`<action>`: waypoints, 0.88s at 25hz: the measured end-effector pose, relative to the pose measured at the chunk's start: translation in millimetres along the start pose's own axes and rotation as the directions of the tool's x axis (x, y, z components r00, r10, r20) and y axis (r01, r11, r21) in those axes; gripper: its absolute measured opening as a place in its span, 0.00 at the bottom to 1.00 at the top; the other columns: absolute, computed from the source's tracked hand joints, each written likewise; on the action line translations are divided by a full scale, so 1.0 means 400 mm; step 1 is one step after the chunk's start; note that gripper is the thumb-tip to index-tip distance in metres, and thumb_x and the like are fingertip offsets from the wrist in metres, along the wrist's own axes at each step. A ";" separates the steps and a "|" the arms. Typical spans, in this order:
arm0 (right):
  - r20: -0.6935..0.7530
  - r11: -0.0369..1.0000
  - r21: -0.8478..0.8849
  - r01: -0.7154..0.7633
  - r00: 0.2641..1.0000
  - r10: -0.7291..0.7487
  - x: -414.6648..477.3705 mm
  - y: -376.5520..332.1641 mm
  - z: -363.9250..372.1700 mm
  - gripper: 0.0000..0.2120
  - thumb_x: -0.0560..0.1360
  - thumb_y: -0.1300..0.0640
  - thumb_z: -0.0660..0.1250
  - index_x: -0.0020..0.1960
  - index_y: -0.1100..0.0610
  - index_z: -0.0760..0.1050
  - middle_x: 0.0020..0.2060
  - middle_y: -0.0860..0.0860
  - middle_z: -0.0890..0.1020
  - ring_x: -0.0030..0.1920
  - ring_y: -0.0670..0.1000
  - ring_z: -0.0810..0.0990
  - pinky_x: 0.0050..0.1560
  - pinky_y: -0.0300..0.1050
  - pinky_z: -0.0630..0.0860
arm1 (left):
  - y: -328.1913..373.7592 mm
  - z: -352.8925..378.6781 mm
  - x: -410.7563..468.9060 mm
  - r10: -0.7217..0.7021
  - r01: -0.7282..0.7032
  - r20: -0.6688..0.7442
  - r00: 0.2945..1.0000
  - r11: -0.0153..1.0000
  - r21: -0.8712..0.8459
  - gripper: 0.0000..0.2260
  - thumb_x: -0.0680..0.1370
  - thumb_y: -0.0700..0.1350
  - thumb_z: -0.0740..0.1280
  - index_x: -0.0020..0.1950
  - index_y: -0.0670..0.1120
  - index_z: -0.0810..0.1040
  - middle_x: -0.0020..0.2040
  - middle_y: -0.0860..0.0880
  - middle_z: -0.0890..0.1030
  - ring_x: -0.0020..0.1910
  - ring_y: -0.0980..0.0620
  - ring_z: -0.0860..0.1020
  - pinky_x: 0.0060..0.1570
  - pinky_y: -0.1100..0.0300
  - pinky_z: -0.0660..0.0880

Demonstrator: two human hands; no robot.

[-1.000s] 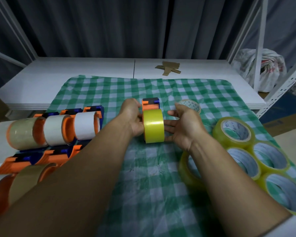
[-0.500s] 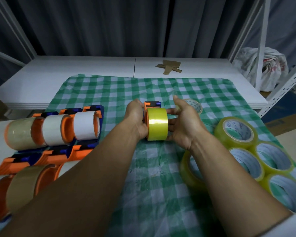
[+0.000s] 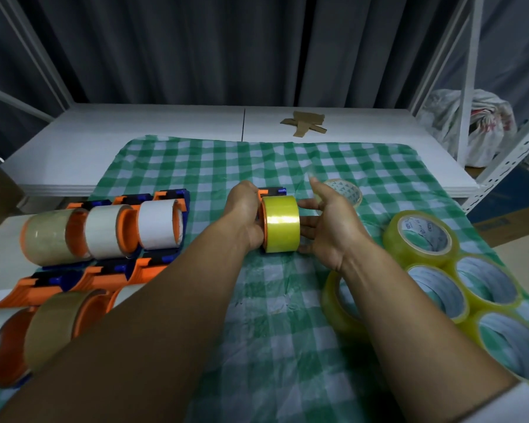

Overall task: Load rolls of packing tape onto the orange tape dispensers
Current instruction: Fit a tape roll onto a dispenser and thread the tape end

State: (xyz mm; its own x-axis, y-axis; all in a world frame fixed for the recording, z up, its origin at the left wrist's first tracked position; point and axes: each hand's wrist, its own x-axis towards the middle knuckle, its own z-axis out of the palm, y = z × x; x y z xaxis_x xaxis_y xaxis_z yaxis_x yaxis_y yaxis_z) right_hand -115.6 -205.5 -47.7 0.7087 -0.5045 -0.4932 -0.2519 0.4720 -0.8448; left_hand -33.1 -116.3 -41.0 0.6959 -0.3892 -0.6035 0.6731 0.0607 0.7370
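Centrally on the green checked cloth point(image 3: 272, 300), one yellow tape roll point(image 3: 281, 223) is held on edge between the two hands. It is seated against one orange dispenser point(image 3: 271, 191), of which only the orange and blue far end is seen above the roll. The left hand point(image 3: 244, 215) is curled round the dispenser's left side and grips it. The right hand point(image 3: 329, 228) is spread, with its straight fingers laid against the roll's right face and the thumb raised.

At the left, loaded dispensers point(image 3: 104, 230) are laid in two rows. Three are counted in the far row, carrying one clear and two white rolls. In the near row two rolls, one clear and one brown, are plainly seen, and a third is mostly hidden by the left forearm.

At the right, five yellowish rolls point(image 3: 419, 236) lie flat in a cluster, one partly covered by the right forearm. One smaller roll point(image 3: 347, 190) is seen just beyond the right hand.

On the bare white table point(image 3: 135, 126), far from the hands, a few cardboard scraps point(image 3: 304, 125) are gathered. One white bag point(image 3: 483, 123) is seen behind the shelf frame point(image 3: 468, 71) at the far right.
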 end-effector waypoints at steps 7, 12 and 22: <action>-0.075 0.797 -0.326 0.508 0.827 -0.557 -0.119 -0.016 0.016 0.17 0.80 0.43 0.64 0.59 0.55 0.71 0.48 0.45 0.75 0.47 0.43 0.75 0.47 0.42 0.70 | 0.003 -0.065 -0.191 0.360 -0.369 0.082 0.929 0.916 0.156 0.13 0.80 0.53 0.67 0.53 0.43 0.79 0.47 0.46 0.80 0.44 0.50 0.80 0.46 0.50 0.81; 0.013 0.580 -0.530 0.618 0.690 -0.723 -0.185 0.031 0.052 0.14 0.79 0.44 0.66 0.55 0.52 0.67 0.49 0.41 0.72 0.55 0.48 0.73 0.53 0.44 0.71 | -0.041 -0.104 -0.309 0.355 -0.381 0.227 0.907 0.921 0.082 0.23 0.71 0.55 0.74 0.57 0.40 0.81 0.52 0.42 0.86 0.49 0.46 0.86 0.48 0.48 0.84; 0.061 0.879 -0.113 0.463 0.886 -0.459 -0.170 0.042 0.083 0.14 0.75 0.52 0.74 0.50 0.55 0.70 0.45 0.58 0.81 0.43 0.52 0.79 0.49 0.58 0.79 | -0.032 -0.149 -0.275 0.404 -0.412 0.102 0.909 0.908 0.073 0.05 0.79 0.36 0.68 0.44 0.39 0.78 0.35 0.45 0.85 0.35 0.50 0.85 0.39 0.56 0.84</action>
State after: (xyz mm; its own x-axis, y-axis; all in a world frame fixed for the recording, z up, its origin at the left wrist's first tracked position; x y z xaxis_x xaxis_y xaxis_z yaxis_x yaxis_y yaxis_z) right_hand -146.3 -139.3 -21.4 0.7839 -0.6198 -0.0366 0.0326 0.0999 -0.9945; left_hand -103.5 -19.5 -2.2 0.8792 -0.4229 -0.2194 0.3060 0.1484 0.9404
